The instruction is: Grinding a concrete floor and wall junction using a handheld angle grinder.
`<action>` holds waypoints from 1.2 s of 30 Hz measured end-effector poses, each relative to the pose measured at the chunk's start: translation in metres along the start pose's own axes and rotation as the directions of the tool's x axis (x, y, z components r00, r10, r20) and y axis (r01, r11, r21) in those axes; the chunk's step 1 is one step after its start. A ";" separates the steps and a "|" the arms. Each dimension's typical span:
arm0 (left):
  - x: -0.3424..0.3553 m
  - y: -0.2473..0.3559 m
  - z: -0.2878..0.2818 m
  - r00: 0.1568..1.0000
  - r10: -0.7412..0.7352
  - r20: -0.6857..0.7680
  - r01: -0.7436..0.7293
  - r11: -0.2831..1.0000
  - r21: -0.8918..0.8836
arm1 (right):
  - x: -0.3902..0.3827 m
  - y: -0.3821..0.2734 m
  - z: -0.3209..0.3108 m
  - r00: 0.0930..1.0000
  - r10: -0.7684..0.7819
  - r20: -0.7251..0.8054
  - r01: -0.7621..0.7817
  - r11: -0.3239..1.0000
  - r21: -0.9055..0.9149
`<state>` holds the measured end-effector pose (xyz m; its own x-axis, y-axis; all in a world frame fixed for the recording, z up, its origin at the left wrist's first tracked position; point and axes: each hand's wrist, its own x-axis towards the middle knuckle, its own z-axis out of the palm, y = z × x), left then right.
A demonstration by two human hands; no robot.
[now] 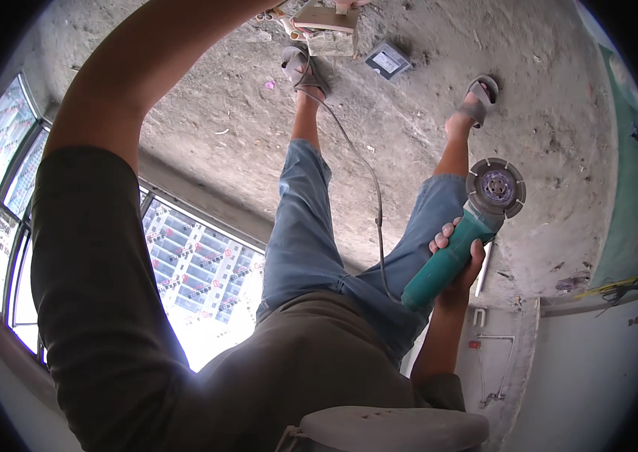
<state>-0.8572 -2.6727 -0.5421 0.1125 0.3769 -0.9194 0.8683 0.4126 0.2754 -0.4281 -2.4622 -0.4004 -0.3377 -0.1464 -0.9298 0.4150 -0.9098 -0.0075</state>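
Note:
My right hand (460, 256) is wrapped round the green body of an angle grinder (441, 265). Its segmented cutting disc (496, 188) points up and away from me, and no blur shows on the disc. A grey cord (373, 173) runs from the grinder's rear end toward my left foot. My left arm (119, 98) reaches forward and leaves the picture at the top. Just a sliver of fingers, apparently my left hand (347, 4), shows at the top edge, by a tan slab (326, 20); their grip is cut off. The slab lies over a pale block (332, 43).
A grey box with a white label (388, 60) lies on the rough, dusty concrete floor (221, 143) between my sandalled feet. Windows (202, 256) line the left side. Pipes (496, 358) run on the wall at lower right. Yellow and dark cables (616, 290) lie near the right wall.

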 end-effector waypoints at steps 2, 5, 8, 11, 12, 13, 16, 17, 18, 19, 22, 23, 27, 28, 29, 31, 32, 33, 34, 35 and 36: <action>0.004 0.014 -0.006 0.999 -0.022 0.026 0.019 0.995 0.101 | 0.001 0.001 -0.006 1.000 -0.005 -0.024 0.005 1.000 0.017; 0.021 0.012 0.000 0.999 -0.048 -0.017 0.050 0.983 0.177 | 0.003 0.003 -0.008 0.999 -0.013 -0.035 0.015 0.999 0.040; 0.032 -0.014 0.003 0.989 0.113 0.092 -0.123 0.987 0.104 | 0.003 0.004 -0.013 1.000 -0.007 -0.009 0.008 0.997 0.073; 0.035 -0.032 0.034 0.986 0.127 -0.113 -0.119 0.990 0.070 | 0.007 0.006 -0.015 1.000 -0.005 0.001 0.005 0.996 0.091; 0.029 -0.020 0.024 0.985 0.136 -0.107 -0.128 0.988 0.082 | 0.007 0.008 -0.018 1.000 -0.011 -0.003 0.011 0.994 0.105; 0.024 -0.003 0.015 0.994 0.086 -0.066 -0.075 0.986 0.150 | 0.007 0.009 -0.022 1.000 -0.017 -0.021 0.019 0.993 0.114; 0.018 0.017 0.012 0.994 0.072 -0.079 -0.045 0.955 0.294 | 0.005 0.010 -0.017 0.999 -0.008 -0.032 0.012 0.992 0.124; 0.020 0.021 0.017 0.984 0.124 -0.131 -0.068 0.928 0.366 | 0.005 0.009 -0.016 0.999 0.001 -0.036 0.003 0.993 0.121; 0.027 0.015 0.019 0.981 0.111 -0.157 -0.050 0.936 0.349 | 0.005 0.009 -0.014 0.999 0.002 -0.035 0.002 0.992 0.122; 0.029 0.004 0.018 0.982 0.111 -0.156 -0.050 0.936 0.349 | 0.005 0.009 -0.013 1.000 -0.001 -0.026 0.004 0.993 0.115; 0.020 -0.032 0.018 0.977 0.212 -0.010 -0.208 0.946 -0.249 | 0.004 0.008 -0.017 1.000 -0.014 -0.018 0.016 0.994 0.109; 0.018 -0.027 0.025 0.978 0.208 -0.007 -0.203 0.947 -0.249 | 0.006 0.009 -0.018 1.000 -0.013 -0.004 0.014 0.994 0.104; -0.017 0.033 0.011 0.981 0.162 -0.103 -0.155 0.985 0.072 | 0.013 0.016 -0.023 0.999 -0.015 -0.032 0.019 0.991 0.133; -0.006 0.041 0.011 0.984 0.160 -0.084 -0.152 0.984 0.095 | 0.009 0.016 -0.017 0.998 -0.017 -0.065 0.029 0.983 0.180; -0.004 0.046 0.016 0.990 0.123 -0.071 -0.114 0.987 0.112 | 0.010 0.015 -0.014 0.998 -0.013 -0.067 0.027 0.977 0.213; -0.009 0.042 0.028 0.973 0.162 -0.162 -0.128 0.971 0.202 | 0.007 0.012 -0.010 1.000 -0.006 -0.025 0.010 0.983 0.182; -0.014 0.042 0.029 0.948 0.215 -0.235 -0.141 0.945 0.294 | 0.004 0.013 -0.009 1.000 0.008 0.010 -0.010 0.987 0.162; -0.016 0.042 0.027 0.948 0.215 -0.234 -0.142 0.945 0.294 | 0.003 0.012 -0.008 1.000 0.010 0.009 -0.011 0.987 0.163; -0.018 0.039 0.023 0.962 0.178 -0.206 -0.111 0.947 0.302 | 0.005 0.010 -0.007 1.000 -0.005 -0.006 0.006 0.994 0.111; -0.020 0.037 0.019 0.974 0.139 -0.177 -0.079 0.947 0.311 | 0.006 0.008 -0.006 1.000 -0.020 -0.020 0.021 0.998 0.060; -0.024 0.037 0.012 0.991 0.125 -0.056 -0.102 0.946 0.308 | 0.006 0.009 -0.006 1.000 -0.020 -0.021 0.021 0.998 0.065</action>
<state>-0.8222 -2.6769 -0.5135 0.1925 0.4715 -0.8606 0.9588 0.0964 0.2672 -0.4216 -2.4693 -0.4080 -0.3281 -0.1201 -0.9370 0.3520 -0.9360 -0.0033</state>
